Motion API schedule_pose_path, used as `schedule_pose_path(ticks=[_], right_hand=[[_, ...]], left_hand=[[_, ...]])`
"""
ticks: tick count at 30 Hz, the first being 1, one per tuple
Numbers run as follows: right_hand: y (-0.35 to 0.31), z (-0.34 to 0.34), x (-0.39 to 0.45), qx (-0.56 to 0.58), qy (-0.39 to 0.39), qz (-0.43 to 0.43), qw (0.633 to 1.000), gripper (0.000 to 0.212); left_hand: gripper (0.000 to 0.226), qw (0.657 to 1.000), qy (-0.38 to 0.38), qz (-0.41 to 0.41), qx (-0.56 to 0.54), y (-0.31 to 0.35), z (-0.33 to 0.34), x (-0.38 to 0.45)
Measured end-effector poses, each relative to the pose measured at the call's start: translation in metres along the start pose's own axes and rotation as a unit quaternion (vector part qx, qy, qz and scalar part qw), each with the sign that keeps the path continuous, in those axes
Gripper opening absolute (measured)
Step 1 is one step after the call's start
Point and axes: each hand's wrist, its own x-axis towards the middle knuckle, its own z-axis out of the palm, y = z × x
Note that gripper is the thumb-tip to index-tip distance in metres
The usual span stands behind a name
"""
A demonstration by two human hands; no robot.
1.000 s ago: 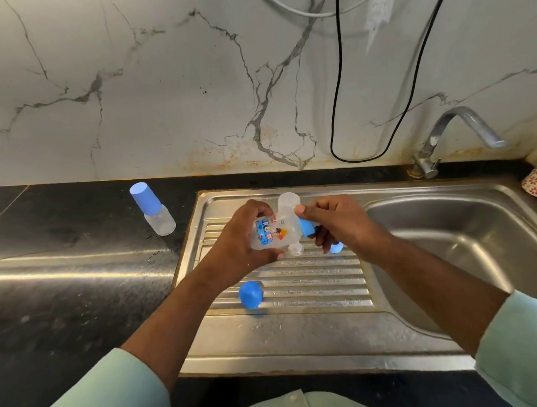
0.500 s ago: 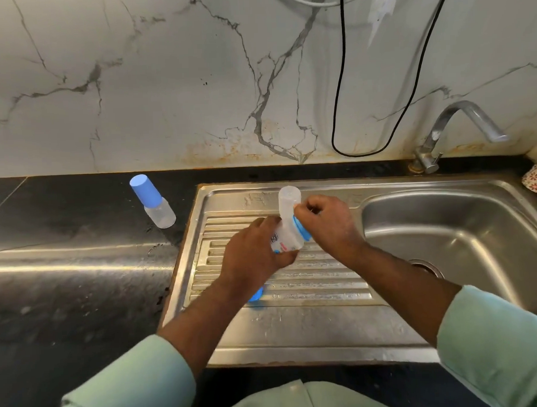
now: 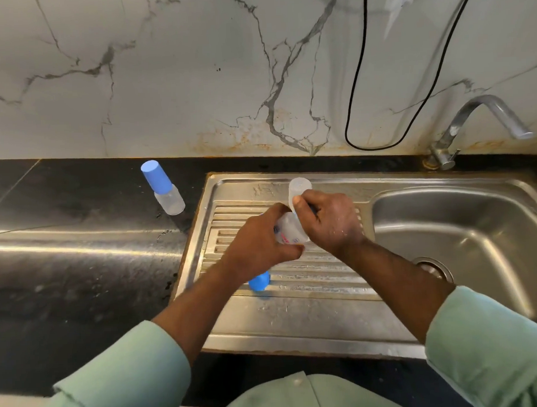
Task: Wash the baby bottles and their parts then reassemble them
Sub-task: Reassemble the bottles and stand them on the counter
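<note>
Both hands' grip (image 3: 295, 229) closes around the bottle (image 3: 288, 231) above the drainboard (image 3: 309, 278).

Steel sink (image 3: 341, 331) with ribbed drainboard directly beneath the grip; basin (image 3: 475, 226) just to the right of it, drain (image 3: 432, 266) low and right. Curved metal tap (image 3: 483, 119) well up and right of the grip, spout reaching over the basin. Black cable (image 3: 356, 109) looping down the wall above and right. White marble wall (image 3: 165, 85) with grey veins behind, rust stains along its foot. Glossy black countertop (image 3: 65, 271) stretching away to the left.
</note>
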Motion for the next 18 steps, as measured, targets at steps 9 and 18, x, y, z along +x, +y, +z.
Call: schedule_pose_path(ticks=[9,18], right_hand=[[-0.013,0.013,0.009,0.195,-0.097,0.331,0.918,0.055],[0.015,0.085,-0.051,-0.103,-0.432,0.024,0.896,0.058]], left_hand=[[0.064,0.996,0.076,-0.026,0.045,-0.037,0.004,-0.021],[0.073,0.987,0.133,-0.060,0.072,-0.104,-0.033,-0.020]])
